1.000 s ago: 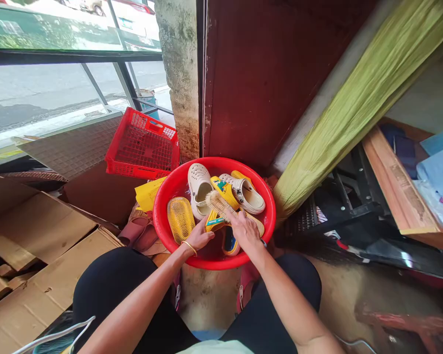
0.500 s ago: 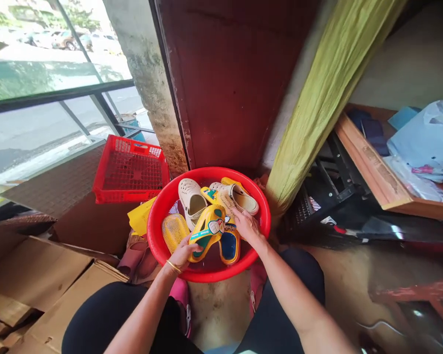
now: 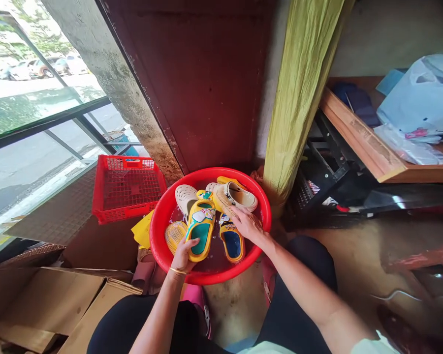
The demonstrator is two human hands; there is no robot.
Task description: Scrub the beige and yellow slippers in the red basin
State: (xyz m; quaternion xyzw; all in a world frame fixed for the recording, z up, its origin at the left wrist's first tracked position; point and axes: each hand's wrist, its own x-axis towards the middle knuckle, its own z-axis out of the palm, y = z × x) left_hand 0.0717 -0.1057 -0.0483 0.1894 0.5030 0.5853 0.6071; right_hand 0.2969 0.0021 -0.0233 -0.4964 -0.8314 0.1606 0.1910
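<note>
My left hand [image 3: 184, 253] grips the heel end of a yellow slipper [image 3: 201, 236] with a teal insole and a cartoon on its strap, thumb on top. It is raised over a red basin [image 3: 155, 231] of dark water. My right hand [image 3: 248, 225] is closed round a scrub brush [image 3: 224, 196] with pale bristles, its handle mostly hidden. Below that hand lies a yellow slipper with a blue insole [image 3: 233, 245]. Beige clogs [image 3: 242, 197] rest at the back of the basin, and a yellow slipper sole [image 3: 174, 235] shows at left.
A red plastic crate [image 3: 129, 189] stands left of the basin, with cardboard boxes [image 3: 44, 300] nearer me. A yellow-green curtain [image 3: 291, 108] hangs behind at right. Farther right, a wooden drawer [image 3: 365, 137] holds a plastic bag [image 3: 421, 98]. Pink shoes [image 3: 197, 300] are on my feet.
The yellow slipper in my left hand has turned more upright, its toe pointing away from me. My right hand with the brush is now apart from it, on the right. The view has shifted.
</note>
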